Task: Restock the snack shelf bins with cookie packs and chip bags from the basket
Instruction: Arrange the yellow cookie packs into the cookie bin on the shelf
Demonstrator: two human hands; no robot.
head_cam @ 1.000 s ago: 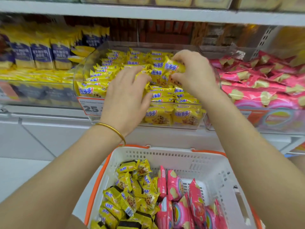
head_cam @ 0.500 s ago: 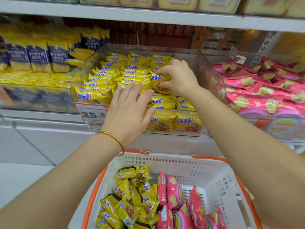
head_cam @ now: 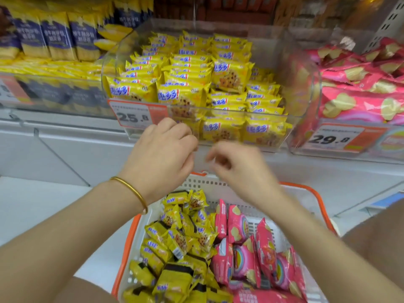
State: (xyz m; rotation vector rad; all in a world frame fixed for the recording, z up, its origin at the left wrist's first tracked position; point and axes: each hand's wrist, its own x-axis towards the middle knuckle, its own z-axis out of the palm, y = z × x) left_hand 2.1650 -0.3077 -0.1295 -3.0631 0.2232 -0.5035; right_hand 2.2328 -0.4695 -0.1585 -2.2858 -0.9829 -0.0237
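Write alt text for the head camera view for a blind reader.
A person's left hand and blurred right hand hover above a basket of yellow cookie packs and pink chip bags, in front of a clear shelf bin stocked with matching packs.

- price tag [head_cam: 133, 115], white with an orange patch, printed 25.8: just above the left hand [head_cam: 161, 154], slightly to its left.
- second price tag [head_cam: 334, 138], printed 29.8: well right of the right hand [head_cam: 238, 165], a little higher.
- blue-and-yellow packets [head_cam: 54, 33], upright in a row: far up and left of the left hand.
- flat yellow packets [head_cam: 54, 68]: lying directly below that row.
- dark red boxes [head_cam: 229, 9], blurred: at the back, high above both hands.
- perforated white panel [head_cam: 391, 20]: top right corner.
- gold bangle [head_cam: 133, 191]: around the left wrist, just below the left hand.
- white ledge [head_cam: 54, 145]: left of the left hand, level with it.
- blue strip [head_cam: 391, 201]: far right, lower than the right hand.
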